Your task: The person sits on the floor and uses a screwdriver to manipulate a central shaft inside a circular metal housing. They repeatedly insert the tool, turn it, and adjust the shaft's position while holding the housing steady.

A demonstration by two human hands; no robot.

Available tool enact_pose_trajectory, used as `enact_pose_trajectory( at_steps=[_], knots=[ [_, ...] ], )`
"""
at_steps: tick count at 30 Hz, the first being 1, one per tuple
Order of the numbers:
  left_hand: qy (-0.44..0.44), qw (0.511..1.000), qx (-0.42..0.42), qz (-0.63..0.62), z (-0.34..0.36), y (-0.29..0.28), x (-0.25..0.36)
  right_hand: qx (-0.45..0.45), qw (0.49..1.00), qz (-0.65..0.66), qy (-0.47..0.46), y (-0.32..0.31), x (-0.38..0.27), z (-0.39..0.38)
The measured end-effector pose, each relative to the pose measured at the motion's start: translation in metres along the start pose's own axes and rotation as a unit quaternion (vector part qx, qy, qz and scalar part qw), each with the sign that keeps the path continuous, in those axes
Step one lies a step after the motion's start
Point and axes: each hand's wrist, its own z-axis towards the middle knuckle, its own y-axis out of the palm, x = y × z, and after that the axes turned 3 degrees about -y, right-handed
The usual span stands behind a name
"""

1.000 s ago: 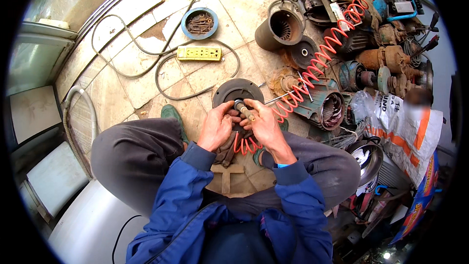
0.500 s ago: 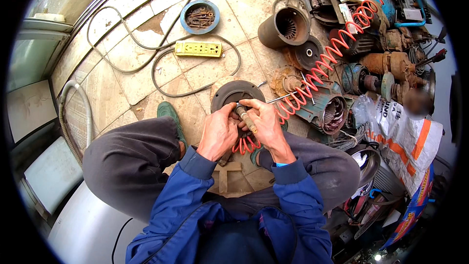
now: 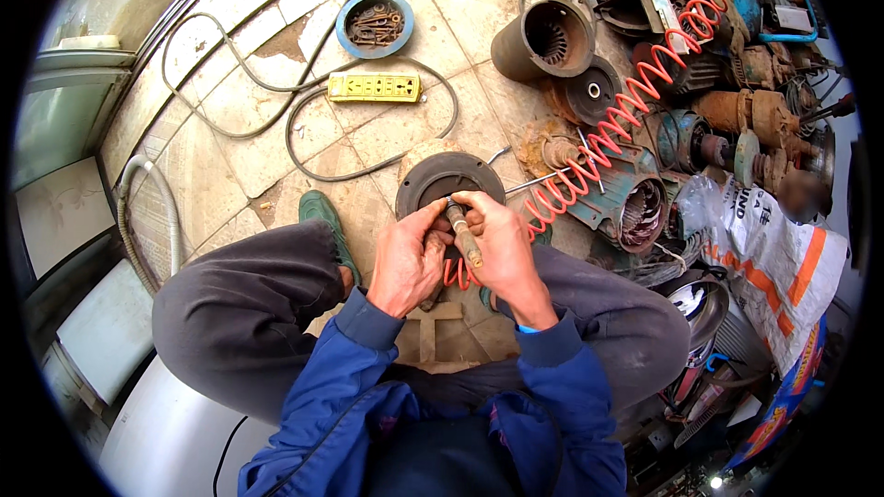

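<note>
Between both hands is a worn, brownish metal rod, stepped along its length and tilted with one end toward me. My left hand pinches its far end between thumb and fingers. Fingers of my right hand curl round the same end and side. A small bright piece shows at the fingertips, too small to name. Just beyond my hands lies a dark round metal flange, partly covered by my fingers. Red hose coils show beneath my hands, and a T-shaped tan piece lies nearer me.
A yellow power strip and a blue-rimmed bowl of bolts are on the tiled floor. To the right, a red coiled hose crosses near a hollow motor housing, a green motor casing and a white sack.
Both hands stay on the rod; my right hand has shifted slightly and its fingers sit closer round the far end. The view has turned a little.
</note>
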Motion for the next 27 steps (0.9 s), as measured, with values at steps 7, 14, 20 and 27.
enact_pose_trajectory(
  at_steps=[7, 14, 20, 27],
  knots=[
    [-0.078, 0.989, 0.125, -0.003, 0.004, -0.006, -0.005, 0.099, 0.961, -0.189, -0.177, 0.011, -0.01, 0.0],
    [0.034, 0.979, 0.107, 0.172, -0.001, -0.006, -0.004, 0.097, 0.965, -0.189, -0.152, 0.014, -0.01, 0.005],
    [0.028, 0.977, 0.081, 0.194, 0.0, -0.006, 0.01, 0.131, 0.959, -0.195, -0.159, 0.02, -0.008, 0.008],
    [0.047, 0.985, 0.07, 0.151, 0.002, -0.001, 0.003, 0.121, 0.961, -0.185, -0.169, 0.016, -0.005, 0.009]
  ],
)
